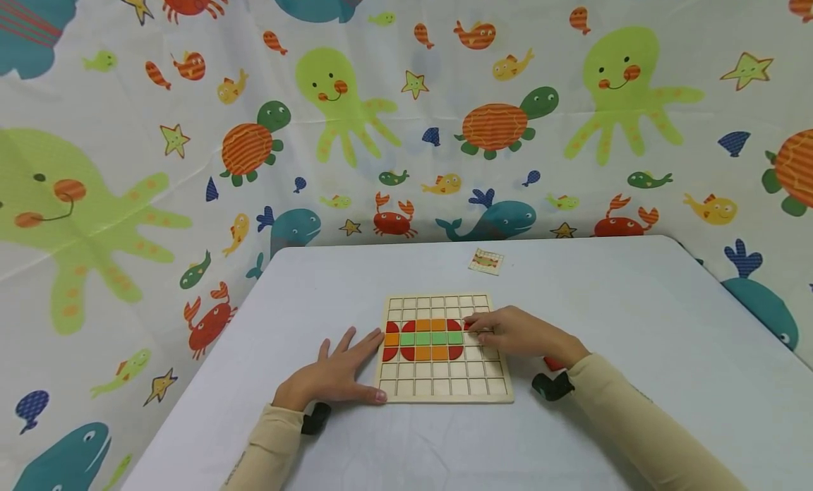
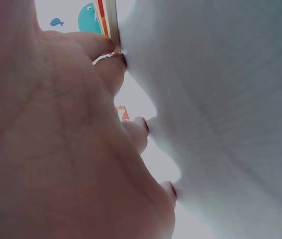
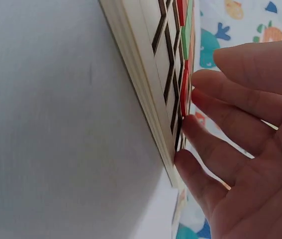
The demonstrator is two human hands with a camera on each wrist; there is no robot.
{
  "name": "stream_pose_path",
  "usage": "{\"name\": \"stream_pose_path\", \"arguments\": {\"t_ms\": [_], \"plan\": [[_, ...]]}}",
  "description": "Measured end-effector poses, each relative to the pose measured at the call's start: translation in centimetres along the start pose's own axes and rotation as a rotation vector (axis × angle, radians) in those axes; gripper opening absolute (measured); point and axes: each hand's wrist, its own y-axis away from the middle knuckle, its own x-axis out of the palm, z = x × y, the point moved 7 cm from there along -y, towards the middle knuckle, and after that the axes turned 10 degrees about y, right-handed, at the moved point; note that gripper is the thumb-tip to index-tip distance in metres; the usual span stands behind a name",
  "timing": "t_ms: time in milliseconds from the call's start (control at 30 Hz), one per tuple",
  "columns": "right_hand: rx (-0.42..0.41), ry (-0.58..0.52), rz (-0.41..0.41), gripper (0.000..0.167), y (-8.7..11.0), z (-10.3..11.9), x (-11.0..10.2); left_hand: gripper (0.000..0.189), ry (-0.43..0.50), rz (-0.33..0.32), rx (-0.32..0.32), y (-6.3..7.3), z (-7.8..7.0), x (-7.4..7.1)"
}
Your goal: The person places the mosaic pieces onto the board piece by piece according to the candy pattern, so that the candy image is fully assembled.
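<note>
A square wooden grid board (image 1: 444,387) lies on the table, with red rounded, orange and green tiles (image 1: 432,338) set in its middle rows in a fish-like pattern. My left hand (image 1: 330,378) rests flat at the board's left side, fingers spread, thumb and index finger at its edge. In the left wrist view, the palm faces the table. Over the board's right part, my right hand (image 1: 517,332) has its fingertips on a red tile (image 3: 185,89) in the grid. Its fingers are fairly straight in the right wrist view, with the thumb held apart from the tile.
A small pattern card (image 1: 486,261) lies behind the board on the white table (image 1: 343,279). Something red (image 1: 553,364) shows beside the right wrist, partly hidden by the forearm. A curtain (image 1: 413,152) with sea animals hangs behind the table.
</note>
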Motion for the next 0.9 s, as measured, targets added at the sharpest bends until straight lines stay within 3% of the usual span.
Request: {"name": "stream_pose_path", "arguments": {"t_ms": [200, 500, 600, 767, 900], "plan": [[0.085, -0.048, -0.091, 0.030, 1.3, -1.5, -1.2, 0.116, 0.005, 0.003, -0.003, 0.0, -0.2, 0.0], [0.201, -0.020, -0.195, 0.024, 4.8, -4.2, -3.9, 0.116, -0.014, 0.004, -0.006, 0.0, -0.1, -0.1], [0.235, -0.012, -0.158, 0.026, 6.0, -5.2, -4.5, 0.116, -0.012, 0.001, -0.006, -0.1, 0.0, -0.1], [0.325, -0.022, -0.013, 0.030, 7.7, -7.2, -4.7, 0.117, -0.013, 0.000, -0.003, -0.1, 0.0, -0.1], [0.332, -0.017, 0.067, 0.028, 8.9, -8.2, -4.8, 0.116, -0.013, 0.002, -0.005, -0.1, 0.0, 0.0]]}}
